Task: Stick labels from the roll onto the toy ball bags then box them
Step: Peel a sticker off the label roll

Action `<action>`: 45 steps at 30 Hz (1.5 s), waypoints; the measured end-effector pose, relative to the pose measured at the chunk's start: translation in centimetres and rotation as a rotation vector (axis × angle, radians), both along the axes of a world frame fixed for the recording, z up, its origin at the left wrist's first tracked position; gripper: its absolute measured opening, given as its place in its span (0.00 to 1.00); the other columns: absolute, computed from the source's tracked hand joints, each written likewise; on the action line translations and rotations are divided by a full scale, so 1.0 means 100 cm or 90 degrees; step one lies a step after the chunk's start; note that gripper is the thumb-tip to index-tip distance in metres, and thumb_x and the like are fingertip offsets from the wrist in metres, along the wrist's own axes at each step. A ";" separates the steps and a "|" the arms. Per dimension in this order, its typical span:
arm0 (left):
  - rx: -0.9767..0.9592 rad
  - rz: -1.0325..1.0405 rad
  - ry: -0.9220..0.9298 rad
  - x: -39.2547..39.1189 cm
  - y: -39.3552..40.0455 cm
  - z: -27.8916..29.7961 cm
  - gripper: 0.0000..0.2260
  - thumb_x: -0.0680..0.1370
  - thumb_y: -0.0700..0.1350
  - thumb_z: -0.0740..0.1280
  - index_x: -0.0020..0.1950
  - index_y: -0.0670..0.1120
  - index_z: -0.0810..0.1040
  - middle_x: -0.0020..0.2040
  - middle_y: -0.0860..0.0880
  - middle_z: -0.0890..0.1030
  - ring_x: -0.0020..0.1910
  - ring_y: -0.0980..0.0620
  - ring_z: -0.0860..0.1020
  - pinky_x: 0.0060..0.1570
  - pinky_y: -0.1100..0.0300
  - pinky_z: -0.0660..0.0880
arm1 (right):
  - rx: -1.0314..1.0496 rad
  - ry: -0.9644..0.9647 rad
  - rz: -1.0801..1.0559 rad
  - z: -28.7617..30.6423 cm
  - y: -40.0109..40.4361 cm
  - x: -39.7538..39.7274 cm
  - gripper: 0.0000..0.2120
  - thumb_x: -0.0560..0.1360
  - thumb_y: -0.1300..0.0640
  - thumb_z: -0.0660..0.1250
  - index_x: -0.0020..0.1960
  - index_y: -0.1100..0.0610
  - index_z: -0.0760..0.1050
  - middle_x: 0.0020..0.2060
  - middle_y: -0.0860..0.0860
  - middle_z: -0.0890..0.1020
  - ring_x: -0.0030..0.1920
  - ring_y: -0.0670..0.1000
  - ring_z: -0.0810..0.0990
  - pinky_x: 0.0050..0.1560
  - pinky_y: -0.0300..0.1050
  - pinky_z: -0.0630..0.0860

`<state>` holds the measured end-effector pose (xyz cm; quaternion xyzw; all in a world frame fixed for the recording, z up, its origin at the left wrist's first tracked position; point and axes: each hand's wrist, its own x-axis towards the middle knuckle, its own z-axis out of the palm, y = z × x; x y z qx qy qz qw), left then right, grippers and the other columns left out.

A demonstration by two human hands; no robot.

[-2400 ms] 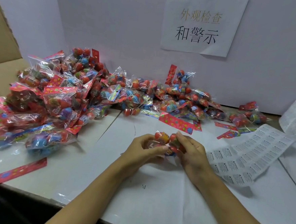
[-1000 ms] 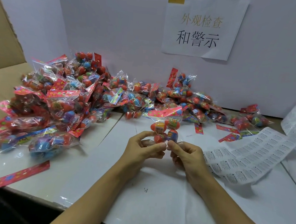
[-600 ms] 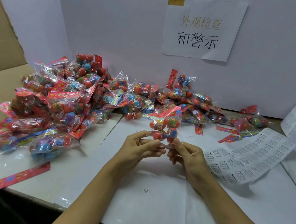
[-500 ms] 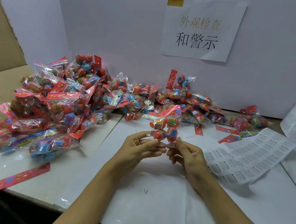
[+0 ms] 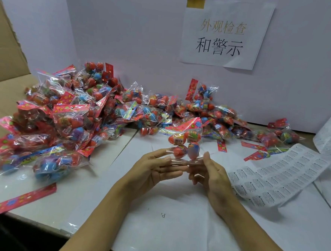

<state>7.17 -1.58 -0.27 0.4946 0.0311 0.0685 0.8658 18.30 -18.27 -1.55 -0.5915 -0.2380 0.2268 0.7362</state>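
A clear toy ball bag [image 5: 185, 144] with a red header card stands upright above the table centre, with orange and blue balls inside. My left hand [image 5: 149, 171] pinches its lower plastic edge from the left, thumb on top. From the right, my right hand [image 5: 214, 175] pinches the same edge. A white label strip [image 5: 279, 172] printed with small warning labels lies just right of my right hand. It trails back to more label sheet [image 5: 330, 137] at the far right. I cannot tell whether a label is on the held bag.
A large pile of toy ball bags [image 5: 73, 115] covers the left and back of the white table [image 5: 172, 233]. A cardboard box [image 5: 4, 59] stands open at the far left. A loose red header card [image 5: 26, 199] lies near the front edge. A paper sign [image 5: 224, 33] hangs on the back wall.
The bag went from lying bunched between both hands to standing upright. My fingers have straightened and moved down to its bottom edge, stretching it flat.
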 end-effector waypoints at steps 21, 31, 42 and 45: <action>0.630 0.281 -0.121 0.003 -0.030 -0.018 0.10 0.75 0.45 0.73 0.54 0.49 0.78 0.47 0.51 0.82 0.50 0.50 0.81 0.46 0.52 0.79 | -0.024 -0.056 0.005 -0.002 -0.001 -0.004 0.19 0.67 0.50 0.81 0.57 0.51 0.82 0.50 0.52 0.87 0.48 0.52 0.85 0.39 0.42 0.78; 0.177 0.130 0.033 0.008 -0.022 -0.012 0.12 0.78 0.48 0.74 0.57 0.43 0.85 0.56 0.39 0.86 0.56 0.41 0.85 0.53 0.53 0.82 | -0.018 -0.003 0.060 -0.001 -0.003 -0.002 0.21 0.72 0.38 0.70 0.58 0.49 0.84 0.53 0.51 0.87 0.50 0.46 0.83 0.43 0.43 0.71; 0.123 0.214 0.061 0.009 -0.014 -0.011 0.16 0.65 0.47 0.80 0.52 0.47 0.89 0.54 0.42 0.87 0.54 0.45 0.86 0.50 0.58 0.82 | 0.023 0.042 0.009 -0.003 0.001 0.003 0.18 0.62 0.49 0.79 0.50 0.55 0.87 0.49 0.57 0.87 0.53 0.55 0.86 0.46 0.40 0.82; 0.143 0.246 0.075 0.010 -0.015 -0.011 0.16 0.64 0.48 0.80 0.50 0.48 0.90 0.52 0.44 0.88 0.53 0.47 0.86 0.48 0.60 0.82 | 0.020 0.031 -0.021 -0.004 0.002 0.003 0.21 0.62 0.51 0.79 0.53 0.58 0.86 0.49 0.57 0.88 0.52 0.55 0.87 0.49 0.41 0.83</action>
